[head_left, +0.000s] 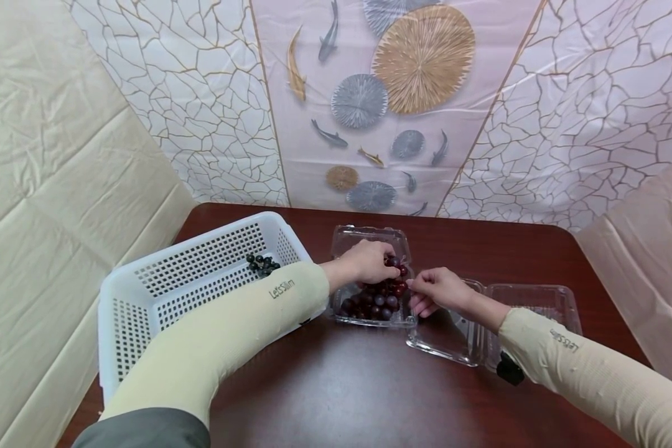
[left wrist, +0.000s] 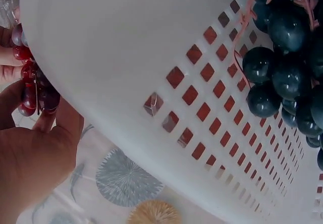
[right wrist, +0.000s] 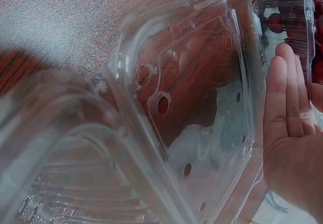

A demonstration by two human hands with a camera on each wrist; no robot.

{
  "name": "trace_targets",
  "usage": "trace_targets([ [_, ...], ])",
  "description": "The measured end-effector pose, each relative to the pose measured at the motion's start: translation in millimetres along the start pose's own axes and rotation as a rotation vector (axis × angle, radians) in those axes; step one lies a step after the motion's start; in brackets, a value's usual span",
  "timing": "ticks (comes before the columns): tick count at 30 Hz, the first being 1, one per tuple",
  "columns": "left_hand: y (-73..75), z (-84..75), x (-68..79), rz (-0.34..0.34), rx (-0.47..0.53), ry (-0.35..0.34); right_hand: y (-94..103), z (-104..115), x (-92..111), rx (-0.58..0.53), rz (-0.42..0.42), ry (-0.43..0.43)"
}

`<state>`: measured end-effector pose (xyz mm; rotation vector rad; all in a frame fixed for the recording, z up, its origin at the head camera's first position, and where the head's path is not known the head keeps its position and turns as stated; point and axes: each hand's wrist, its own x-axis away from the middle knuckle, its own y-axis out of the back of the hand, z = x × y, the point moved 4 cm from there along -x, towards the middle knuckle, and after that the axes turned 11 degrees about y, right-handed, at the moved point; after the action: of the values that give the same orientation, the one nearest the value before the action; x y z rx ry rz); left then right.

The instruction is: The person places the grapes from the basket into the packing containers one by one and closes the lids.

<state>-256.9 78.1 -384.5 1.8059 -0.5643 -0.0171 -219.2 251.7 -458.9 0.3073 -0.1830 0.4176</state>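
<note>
My left hand [head_left: 371,261] grips a bunch of dark red grapes [head_left: 378,302] above an open clear plastic clamshell box [head_left: 344,236]. In the left wrist view, the thumb and fingers of the left hand [left wrist: 43,151] close round red grapes [left wrist: 28,75]. At the right side of the bunch, my right hand [head_left: 438,291] brings thumb and forefinger together and pinches at its edge. The right wrist view shows the other fingers [right wrist: 287,95] stretched out beside the box wall. The exact pinch spot is hidden there.
A white perforated basket [head_left: 140,264] stands at the left, holding a bunch of black grapes [head_left: 262,264]. Another open clear clamshell [head_left: 532,295] lies at the right under my right forearm. A patterned cloth wall [head_left: 218,124] rises behind the dark red-brown table [head_left: 313,386].
</note>
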Motion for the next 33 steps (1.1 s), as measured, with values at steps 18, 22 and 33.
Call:
trace_targets([
  [18, -11.5, -1.8, -5.7, 0.072, -0.079, -0.053, -5.7, -1, 0, 0.024, 0.02, 0.061],
  [22, -12.4, -0.1, -3.9, 0.099, -0.112, -0.014, -6.9, -1, -1, 0.025, 0.015, 0.055],
  [33, -18.6, 1.6, -6.1, 0.236, -0.25, 0.012, -7.3, 2, 0, 0.061, 0.0, 0.058],
])
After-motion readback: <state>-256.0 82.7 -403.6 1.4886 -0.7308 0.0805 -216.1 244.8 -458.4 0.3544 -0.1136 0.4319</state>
